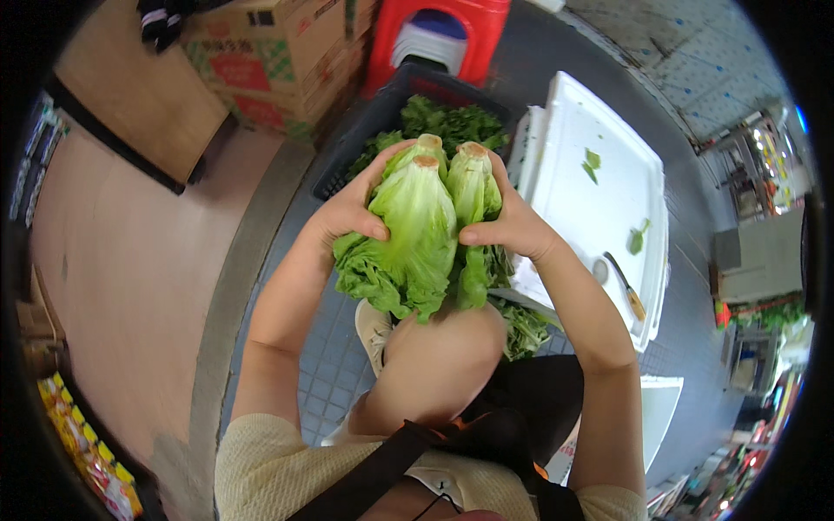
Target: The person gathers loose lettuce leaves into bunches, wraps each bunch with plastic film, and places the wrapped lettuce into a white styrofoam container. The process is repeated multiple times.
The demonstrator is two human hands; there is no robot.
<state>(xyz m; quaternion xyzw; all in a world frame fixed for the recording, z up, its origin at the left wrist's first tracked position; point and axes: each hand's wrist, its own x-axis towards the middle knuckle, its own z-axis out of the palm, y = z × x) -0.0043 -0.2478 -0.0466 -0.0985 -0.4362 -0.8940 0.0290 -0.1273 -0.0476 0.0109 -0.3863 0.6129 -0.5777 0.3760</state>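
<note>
Three heads of green leafy lettuce are squeezed together between my hands above my bent knee, cut stems pointing away from me. My left hand [352, 211] grips the left side of the bunch, thumb on the front lettuce [417, 228]. Behind that one, another lettuce head [429, 143] shows only its stem end and some leaves. Around the right-hand lettuce [470, 189] curls my right hand [515, 225], its thumb on the near side. Just beyond is a black plastic crate [332, 172] holding frilly green leaves [449, 120].
At right, a white foam tray or lid [573, 215] carries a knife [627, 286], a small round object [600, 270] and leaf scraps [590, 166]. Loose leaves [524, 331] lie below it. A red plastic stool [479, 39] and cardboard boxes [273, 58] stand beyond. A raised floor edge [234, 260] runs along the left.
</note>
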